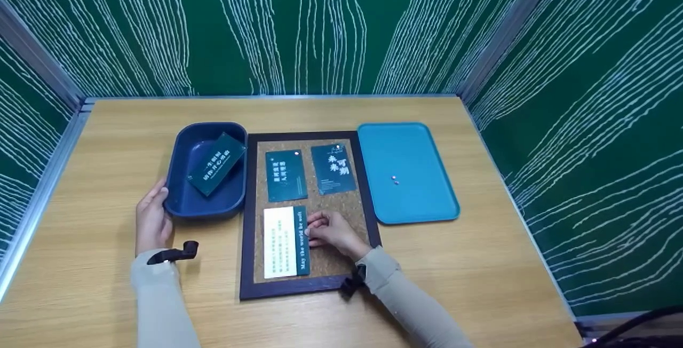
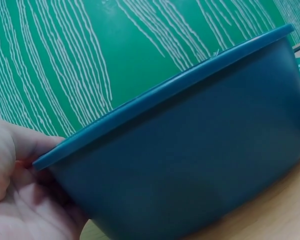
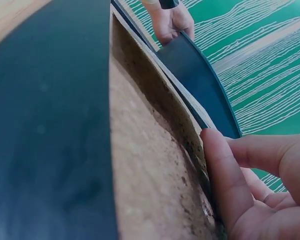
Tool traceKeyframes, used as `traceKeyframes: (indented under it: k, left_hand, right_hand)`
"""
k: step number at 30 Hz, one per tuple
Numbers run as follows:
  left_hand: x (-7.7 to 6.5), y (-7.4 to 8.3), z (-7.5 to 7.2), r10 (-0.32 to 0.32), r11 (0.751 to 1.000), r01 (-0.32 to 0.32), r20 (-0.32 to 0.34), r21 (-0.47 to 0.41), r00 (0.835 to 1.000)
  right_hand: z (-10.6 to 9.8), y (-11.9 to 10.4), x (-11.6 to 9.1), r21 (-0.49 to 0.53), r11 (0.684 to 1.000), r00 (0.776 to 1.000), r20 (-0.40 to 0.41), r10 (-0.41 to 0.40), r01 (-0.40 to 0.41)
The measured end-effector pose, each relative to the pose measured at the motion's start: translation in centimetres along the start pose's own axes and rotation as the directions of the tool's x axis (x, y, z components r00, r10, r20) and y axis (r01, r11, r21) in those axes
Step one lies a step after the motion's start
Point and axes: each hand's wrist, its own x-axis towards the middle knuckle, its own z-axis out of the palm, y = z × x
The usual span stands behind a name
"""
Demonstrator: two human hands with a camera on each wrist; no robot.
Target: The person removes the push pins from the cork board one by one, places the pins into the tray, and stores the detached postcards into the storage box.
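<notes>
1. Sleeve (image 1: 421, 305), lower right, ends at the right hand (image 1: 335, 234), pinching the edge of the white-and-green card (image 1: 278, 244) over the corkboard (image 1: 328, 263), lower centre; one-sided holding could skew it.
2. Left hand (image 1: 152, 217), left, pinches the tub (image 2: 175, 150) rim; tugging might tip out the leaning card (image 1: 217, 164).
3. Pins (image 1: 394, 178) on the tray (image 1: 413, 148), right, could roll if bumped.

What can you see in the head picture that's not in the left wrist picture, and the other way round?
Only the head view: the right hand at the edge of a white and green card with readable words "May the world be soft", the light-blue tray, and down inside the navy basin.

Only the left wrist view: the palm side of the left hand, and the basin's broad outer side up close.

Both: the left hand gripping the basin, the wooden table and the green wall with white lines.
</notes>
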Motion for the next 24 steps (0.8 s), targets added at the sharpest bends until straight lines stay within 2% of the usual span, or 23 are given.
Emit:
traceKeyframes:
  k: [12,19,24]
  left_hand:
    - [0.0,0.1,-0.2,-0.025,1.0,0.025,0.011,-0.009,1.0]
    - [0.0,0.0,-0.3,0.005,1.0,-0.005,0.028,0.007,1.0]
    - [0.2,-0.3,-0.3,0.021,1.0,-0.02,0.049,-0.018,0.999]
  right_hand:
    - [-0.4,-1.3,0.0,0.081,0.997,1.0,0.018,0.019,-0.02]
    - [-0.5,-3.2,0.2,0.067,0.997,1.0,-0.001,0.028,-0.027]
    - [-0.3,-4.5,0.4,0.064,0.998,1.0,0.014,0.004,-0.004]
